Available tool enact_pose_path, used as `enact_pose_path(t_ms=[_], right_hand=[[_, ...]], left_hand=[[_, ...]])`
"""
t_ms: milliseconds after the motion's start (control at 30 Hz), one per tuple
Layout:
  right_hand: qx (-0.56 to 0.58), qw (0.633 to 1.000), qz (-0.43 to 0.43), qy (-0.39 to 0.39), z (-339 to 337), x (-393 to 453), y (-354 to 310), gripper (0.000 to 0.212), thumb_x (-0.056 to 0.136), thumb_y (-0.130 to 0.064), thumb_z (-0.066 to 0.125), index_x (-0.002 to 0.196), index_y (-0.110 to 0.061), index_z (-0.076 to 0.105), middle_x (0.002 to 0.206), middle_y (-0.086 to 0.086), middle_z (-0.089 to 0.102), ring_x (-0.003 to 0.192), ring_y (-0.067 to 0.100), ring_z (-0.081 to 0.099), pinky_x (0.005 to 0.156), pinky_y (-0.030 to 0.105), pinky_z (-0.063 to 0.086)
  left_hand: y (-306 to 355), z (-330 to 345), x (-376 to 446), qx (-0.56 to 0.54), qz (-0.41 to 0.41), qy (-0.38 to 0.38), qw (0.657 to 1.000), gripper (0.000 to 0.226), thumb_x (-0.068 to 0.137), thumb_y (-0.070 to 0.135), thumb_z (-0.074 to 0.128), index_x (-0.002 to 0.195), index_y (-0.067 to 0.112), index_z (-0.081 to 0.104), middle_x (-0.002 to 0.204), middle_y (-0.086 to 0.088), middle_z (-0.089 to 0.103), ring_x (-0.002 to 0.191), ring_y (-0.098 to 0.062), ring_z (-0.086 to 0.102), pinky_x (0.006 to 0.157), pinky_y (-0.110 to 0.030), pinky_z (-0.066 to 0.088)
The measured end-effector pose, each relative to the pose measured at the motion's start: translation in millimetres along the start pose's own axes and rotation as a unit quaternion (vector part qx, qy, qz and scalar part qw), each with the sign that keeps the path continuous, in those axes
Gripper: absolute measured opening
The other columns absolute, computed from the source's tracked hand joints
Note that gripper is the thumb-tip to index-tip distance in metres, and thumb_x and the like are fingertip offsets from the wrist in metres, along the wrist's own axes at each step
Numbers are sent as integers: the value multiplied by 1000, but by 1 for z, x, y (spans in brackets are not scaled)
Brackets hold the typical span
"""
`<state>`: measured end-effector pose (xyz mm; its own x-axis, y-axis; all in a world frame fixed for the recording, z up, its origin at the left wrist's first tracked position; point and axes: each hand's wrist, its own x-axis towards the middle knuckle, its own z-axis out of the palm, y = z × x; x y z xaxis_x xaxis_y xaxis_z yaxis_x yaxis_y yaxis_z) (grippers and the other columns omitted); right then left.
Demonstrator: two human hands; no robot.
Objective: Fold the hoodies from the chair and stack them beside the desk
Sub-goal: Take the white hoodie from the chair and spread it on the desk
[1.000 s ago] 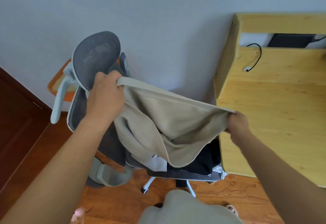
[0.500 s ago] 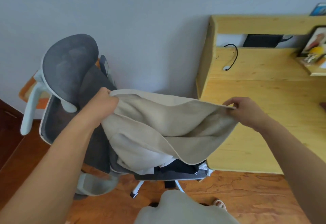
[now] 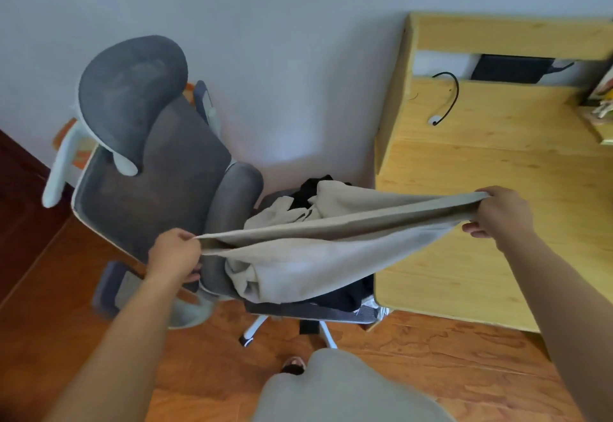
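Observation:
A beige hoodie [image 3: 331, 255] hangs stretched between my two hands above the seat of the grey mesh office chair [image 3: 159, 169]. My left hand [image 3: 174, 255] grips its left edge in front of the chair's backrest. My right hand [image 3: 501, 212] pinches the other edge over the wooden desk's [image 3: 497, 222] left side. Under the hoodie a black garment [image 3: 345, 295] and more light cloth [image 3: 278, 214] lie heaped on the seat, partly hidden.
The desk stands right of the chair, against the grey wall. A black cable [image 3: 447, 96] and a dark device [image 3: 510, 68] sit at the desk's back. Wooden floor [image 3: 414, 348] runs below; my knee [image 3: 348, 388] and foot [image 3: 293, 364] show at the bottom.
Both hands have dropped lower and spread wider, pulling the hoodie's edge taut. My right hand has moved further right over the desk. More of the chair's backrest and seat pile now shows.

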<state>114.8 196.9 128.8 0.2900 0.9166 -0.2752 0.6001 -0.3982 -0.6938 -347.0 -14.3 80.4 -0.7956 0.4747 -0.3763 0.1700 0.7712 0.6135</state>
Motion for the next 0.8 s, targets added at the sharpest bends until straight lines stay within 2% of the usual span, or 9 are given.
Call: enact_pose_path(t_ms=[67,133,233,300,400,500,600,700,800], right_hand=[[12,999,18,-23,-2,12,17,49,87,3,26,120,-14,59,80,17,62,69,39,72,76,54,61],[21,998,22,-52,-4,25,36,50,90,2,25,123,-13,60,92,20,63,65,37,72,72,52,62],[35,993,19,-112,-9,37,75,53,94,6,28,131,-16,59,117,26,57,59,35,70,56,40,60],[-3,990,15,-139,-14,40,110,51,96,8,36,135,-16,58,123,20,54,66,36,67,60,44,61],[-65,984,-4,-169,-19,38,156,48,96,5,45,136,-16,59,127,15,58,78,34,65,69,47,61],[-95,975,-18,-203,-22,28,182,46,95,4,44,134,-16,61,120,15,61,91,38,64,73,51,62],[-101,970,-38,-219,-28,23,194,49,94,7,40,133,-14,61,110,13,59,87,35,62,75,51,61],[-112,967,-53,-221,-32,27,204,49,95,7,39,133,-14,60,107,13,57,79,30,61,79,54,60],[-102,967,-52,-227,-33,29,213,48,95,6,38,134,-14,60,108,12,57,83,33,60,80,54,60]], left_hand=[[-23,13,-17,-117,-54,-18,992,23,98,9,52,115,13,67,98,-18,72,66,-35,74,64,-51,64],[-39,33,-42,-148,-7,10,989,38,98,-1,51,130,14,62,118,-14,67,77,-34,72,66,-49,64],[-59,70,-101,-107,82,37,990,57,100,-6,44,145,26,54,137,-1,55,115,-27,59,95,-49,58],[-77,97,-146,-61,104,14,993,64,98,-12,39,144,28,56,132,4,53,123,-23,52,106,-44,50],[-106,130,-201,-83,95,-1,992,70,90,-18,46,133,36,59,136,10,54,132,-21,52,111,-41,47],[-122,146,-243,-112,42,44,992,84,89,-15,53,155,35,38,143,17,48,132,-8,49,105,-26,44],[-125,153,-277,-175,2,63,983,90,94,-10,54,162,34,17,128,4,63,108,-19,66,86,-34,56],[-143,157,-288,-181,-1,86,980,77,93,-9,57,156,30,37,139,-2,60,124,-24,58,105,-51,50],[-168,163,-299,-79,27,51,995,71,85,-18,46,132,34,59,152,-7,48,140,-30,45,109,-56,46]])
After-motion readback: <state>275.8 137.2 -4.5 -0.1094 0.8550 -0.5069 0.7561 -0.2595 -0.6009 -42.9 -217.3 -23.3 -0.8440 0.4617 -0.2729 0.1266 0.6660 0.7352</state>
